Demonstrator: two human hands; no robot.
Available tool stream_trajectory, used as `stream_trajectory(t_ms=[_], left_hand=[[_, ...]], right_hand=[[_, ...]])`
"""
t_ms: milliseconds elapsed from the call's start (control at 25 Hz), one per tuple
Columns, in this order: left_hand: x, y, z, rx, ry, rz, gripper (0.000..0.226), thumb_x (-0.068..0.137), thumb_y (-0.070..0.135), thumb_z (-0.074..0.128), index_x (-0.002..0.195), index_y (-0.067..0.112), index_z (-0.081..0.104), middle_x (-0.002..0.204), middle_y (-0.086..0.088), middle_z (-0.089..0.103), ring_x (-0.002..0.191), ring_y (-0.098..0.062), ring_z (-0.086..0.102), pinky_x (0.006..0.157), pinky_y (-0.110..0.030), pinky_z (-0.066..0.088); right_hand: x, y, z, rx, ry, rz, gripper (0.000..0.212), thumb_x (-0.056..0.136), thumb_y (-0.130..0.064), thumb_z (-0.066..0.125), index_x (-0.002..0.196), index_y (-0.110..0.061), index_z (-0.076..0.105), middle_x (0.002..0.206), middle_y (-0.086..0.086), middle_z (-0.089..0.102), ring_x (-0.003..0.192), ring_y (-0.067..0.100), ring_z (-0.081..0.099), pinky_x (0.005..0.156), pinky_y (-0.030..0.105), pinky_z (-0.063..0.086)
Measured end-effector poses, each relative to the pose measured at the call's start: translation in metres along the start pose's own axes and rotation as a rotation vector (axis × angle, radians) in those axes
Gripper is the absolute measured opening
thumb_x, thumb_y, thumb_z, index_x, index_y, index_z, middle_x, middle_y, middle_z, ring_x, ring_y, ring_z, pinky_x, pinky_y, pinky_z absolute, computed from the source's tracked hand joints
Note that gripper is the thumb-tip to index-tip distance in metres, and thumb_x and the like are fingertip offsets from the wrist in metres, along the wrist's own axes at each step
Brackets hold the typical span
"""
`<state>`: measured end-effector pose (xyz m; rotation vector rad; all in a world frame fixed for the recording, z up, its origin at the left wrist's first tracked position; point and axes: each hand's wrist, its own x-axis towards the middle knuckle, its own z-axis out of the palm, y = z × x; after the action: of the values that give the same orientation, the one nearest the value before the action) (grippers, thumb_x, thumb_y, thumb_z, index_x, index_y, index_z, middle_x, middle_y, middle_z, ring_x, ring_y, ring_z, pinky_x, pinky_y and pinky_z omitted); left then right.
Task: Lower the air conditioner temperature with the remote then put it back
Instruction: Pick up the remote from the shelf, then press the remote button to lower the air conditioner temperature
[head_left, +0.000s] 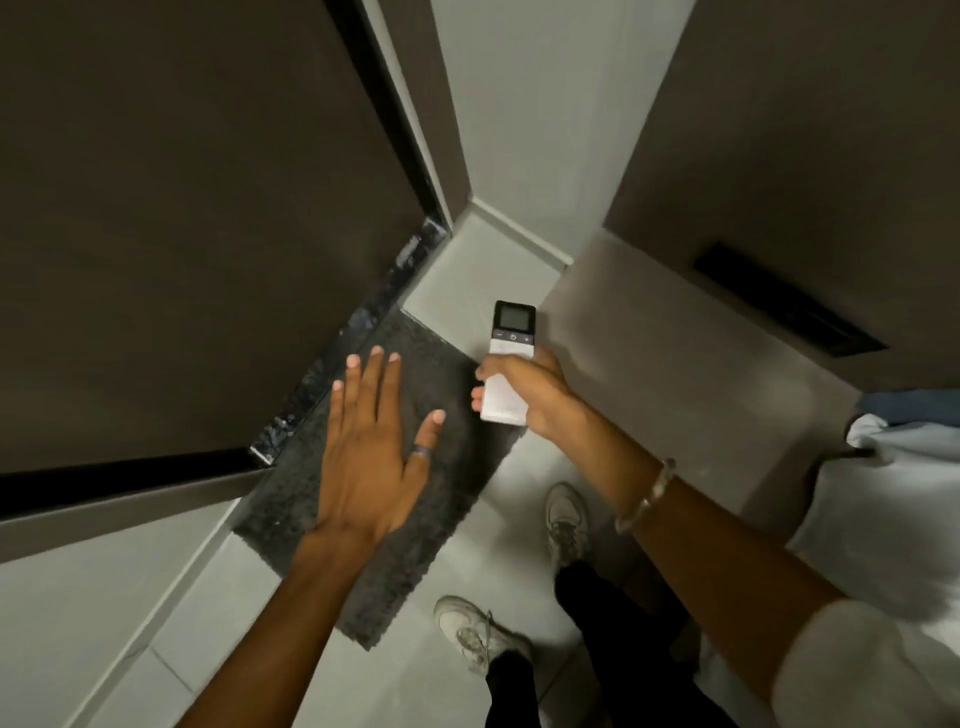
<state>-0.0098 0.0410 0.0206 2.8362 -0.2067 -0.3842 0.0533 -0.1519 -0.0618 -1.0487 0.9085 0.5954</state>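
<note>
- The white remote (506, 364) is gripped in the closed right hand (524, 395), screen end forward, above the floor.
- The left hand (369, 441) is held flat, fingers spread, empty, over a grey mat (415, 545).

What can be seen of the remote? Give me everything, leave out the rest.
The remote is a slim white bar, plastic by its look, with a dark top section holding a small grey screen, which shows no readable figures. Below the screen runs a row of buttons: minus, power, plus. The right hand grips its lower half, fingers wrapped around the left edge, so the middle is partly covered. It is held in the air, screen end pointing away from the person, above the pale floor. Nothing else touches it.
</note>
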Motion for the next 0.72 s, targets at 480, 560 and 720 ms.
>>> stream_trajectory(t_ms=[480, 560, 720], left_hand=[[-0.119, 0.023, -0.436, 0.376, 1.044, 0.034, 0.077, 0.106, 0.051, 0.038, 0.165, 0.009, 0.014, 0.175, -0.013, 0.007, 0.163, -0.031, -0.002, 0.133, -0.044, -0.003], [-0.157, 0.028, -0.5, 0.43, 1.201, 0.009, 0.077, 0.105, 0.051, 0.039, 0.165, 0.007, 0.016, 0.175, -0.014, 0.01, 0.163, -0.032, 0.0, 0.133, -0.046, 0.0], [-0.219, 0.033, -0.584, 0.54, 1.413, -0.033, 0.078, 0.104, 0.051, 0.039, 0.165, 0.007, 0.019, 0.175, -0.013, 0.012, 0.163, -0.03, 0.0, 0.133, -0.047, 0.002]], right_hand=[[-0.415, -0.212, 0.214, -0.343, -0.92, -0.956, 0.056, 0.084, 0.012, 0.079, 0.125, -0.009, 0.048, 0.093, 0.012, 0.08, 0.069, 0.03, 0.077, 0.069, 0.052, 0.067], [-0.48, -0.227, 0.241, -0.382, -1.009, -1.084, 0.054, 0.084, 0.012, 0.078, 0.124, -0.008, 0.047, 0.088, 0.012, 0.077, 0.067, 0.031, 0.075, 0.066, 0.051, 0.067], [-0.582, -0.242, 0.272, -0.374, -1.149, -1.256, 0.051, 0.087, 0.001, 0.076, 0.128, -0.005, 0.046, 0.087, 0.014, 0.072, 0.063, 0.032, 0.072, 0.06, 0.047, 0.066]])
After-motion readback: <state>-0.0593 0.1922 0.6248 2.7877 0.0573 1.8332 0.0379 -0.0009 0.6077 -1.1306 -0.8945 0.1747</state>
